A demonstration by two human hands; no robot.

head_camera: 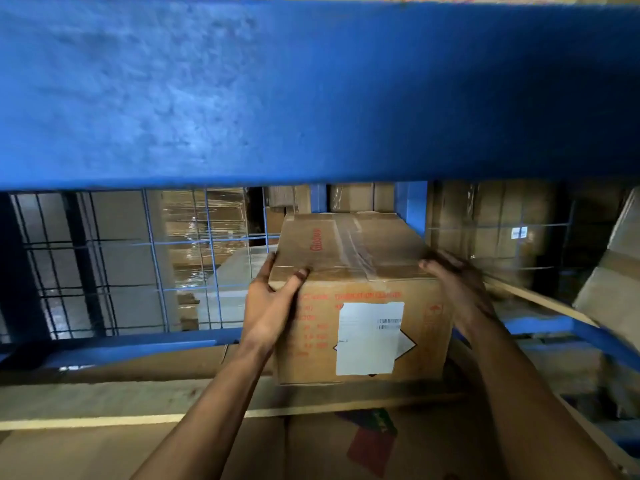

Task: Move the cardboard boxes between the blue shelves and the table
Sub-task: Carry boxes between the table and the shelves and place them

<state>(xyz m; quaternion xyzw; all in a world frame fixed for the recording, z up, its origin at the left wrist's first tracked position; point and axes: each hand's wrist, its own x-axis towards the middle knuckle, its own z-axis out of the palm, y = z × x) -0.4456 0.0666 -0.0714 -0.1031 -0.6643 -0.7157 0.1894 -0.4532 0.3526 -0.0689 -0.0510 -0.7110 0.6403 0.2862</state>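
A thick blue shelf beam [311, 91] spans the whole view above the cardboard box [346, 258], and only a narrow gap is left between the beam and the box top. To the left of the box, open room is seen in front of a blue wire mesh [138, 265]. To its right, a tilted carton [616, 278] stands near, and more stacked cartons [485, 220] are seen behind it.

The box is set on a pale wooden shelf board [104, 400], close to the board's front edge. It is brown, sealed along the top with clear tape [356, 244] and printed in red. A white label [367, 337] is stuck over a black diamond mark on its front face.

The box is gripped at its upper left corner by the left hand [273, 303], thumb on the top edge and fingers round the side. The right hand [460, 289] is laid on the upper right corner, but it is blurred, so whether it clasps or only presses cannot be told. The red print is too smeared to be read.
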